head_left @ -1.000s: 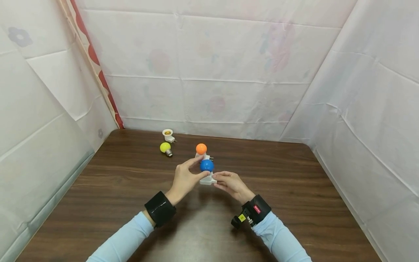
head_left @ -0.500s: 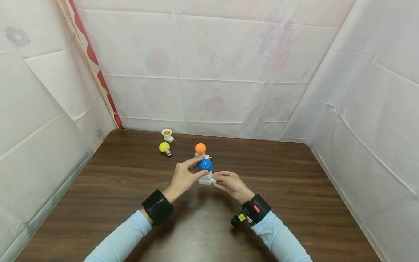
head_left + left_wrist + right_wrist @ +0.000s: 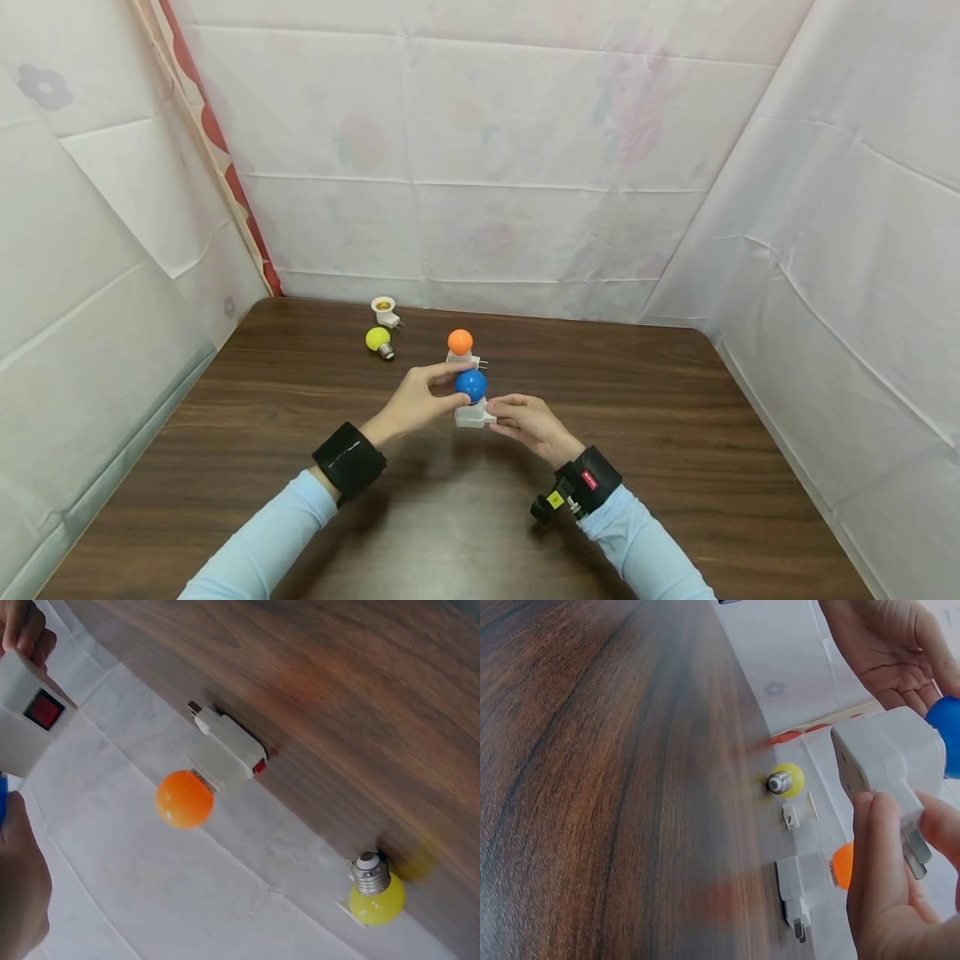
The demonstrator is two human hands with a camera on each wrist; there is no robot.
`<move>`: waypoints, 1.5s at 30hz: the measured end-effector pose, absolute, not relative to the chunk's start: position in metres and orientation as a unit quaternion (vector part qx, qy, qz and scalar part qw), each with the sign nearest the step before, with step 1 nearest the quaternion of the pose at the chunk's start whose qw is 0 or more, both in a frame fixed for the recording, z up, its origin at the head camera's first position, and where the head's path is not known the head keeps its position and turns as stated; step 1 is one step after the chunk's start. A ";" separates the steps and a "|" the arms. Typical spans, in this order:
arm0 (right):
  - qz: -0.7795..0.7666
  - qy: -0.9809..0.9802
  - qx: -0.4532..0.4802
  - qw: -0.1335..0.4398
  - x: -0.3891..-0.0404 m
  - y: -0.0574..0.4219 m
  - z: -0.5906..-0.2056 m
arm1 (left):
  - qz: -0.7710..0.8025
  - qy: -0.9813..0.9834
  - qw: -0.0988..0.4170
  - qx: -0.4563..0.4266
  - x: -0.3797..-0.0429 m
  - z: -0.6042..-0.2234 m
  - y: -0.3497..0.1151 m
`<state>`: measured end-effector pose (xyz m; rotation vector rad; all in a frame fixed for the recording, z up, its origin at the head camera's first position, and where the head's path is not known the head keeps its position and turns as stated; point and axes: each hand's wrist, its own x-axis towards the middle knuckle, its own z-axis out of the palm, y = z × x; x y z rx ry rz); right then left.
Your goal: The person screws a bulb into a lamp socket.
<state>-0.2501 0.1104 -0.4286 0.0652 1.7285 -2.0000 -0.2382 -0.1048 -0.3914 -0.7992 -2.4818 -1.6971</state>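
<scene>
In the head view my left hand (image 3: 412, 404) has its thumb and fingers around a round blue light bulb (image 3: 471, 384). The bulb stands upright on top of a white plug-in lamp socket (image 3: 471, 416). My right hand (image 3: 531, 423) pinches that socket by its plug end from the right. The left wrist view shows the red switch (image 3: 44, 709) on its side. Metal prongs (image 3: 915, 851) stick out past my right fingers in the right wrist view, where the socket is raised off the table. The bulb's screw base is mostly hidden.
Just behind my hands stands an orange bulb (image 3: 461, 341) in another white socket (image 3: 232, 746). Farther left lies a loose yellow-green bulb (image 3: 378, 338), and behind it an unfilled white socket (image 3: 384, 312). White sheets (image 3: 480, 150) close in the wooden table (image 3: 637, 400).
My left wrist has swung a little outward to the left, and its thumb has shifted leftward across the blue bulb. My right hand keeps its hold on the socket, almost still.
</scene>
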 end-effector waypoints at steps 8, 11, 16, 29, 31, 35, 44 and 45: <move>-0.730 0.634 0.018 0.253 -0.249 0.112 -0.428 | -0.554 -0.791 -0.019 -0.260 -0.246 -0.400 -0.109; -0.730 0.635 0.018 0.252 -0.248 0.112 -0.428 | -0.553 -0.793 -0.021 -0.254 -0.243 -0.396 -0.108; -0.733 0.633 0.024 0.247 -0.248 0.111 -0.429 | -0.559 -0.794 -0.006 -0.238 -0.230 -0.379 -0.103; -0.740 0.628 0.029 0.239 -0.251 0.110 -0.431 | -0.532 -0.821 0.101 -0.182 -0.229 -0.396 -0.091; -0.741 0.627 0.027 0.239 -0.251 0.110 -0.431 | -0.536 -0.819 0.097 -0.182 -0.230 -0.397 -0.091; -0.741 0.627 0.025 0.240 -0.250 0.109 -0.431 | -0.530 -0.823 0.095 -0.181 -0.230 -0.398 -0.091; -0.738 0.630 0.017 0.241 -0.251 0.108 -0.432 | -0.531 -0.816 0.083 -0.211 -0.233 -0.397 -0.096; -0.737 0.631 0.018 0.242 -0.251 0.108 -0.431 | -0.532 -0.817 0.073 -0.211 -0.234 -0.397 -0.097</move>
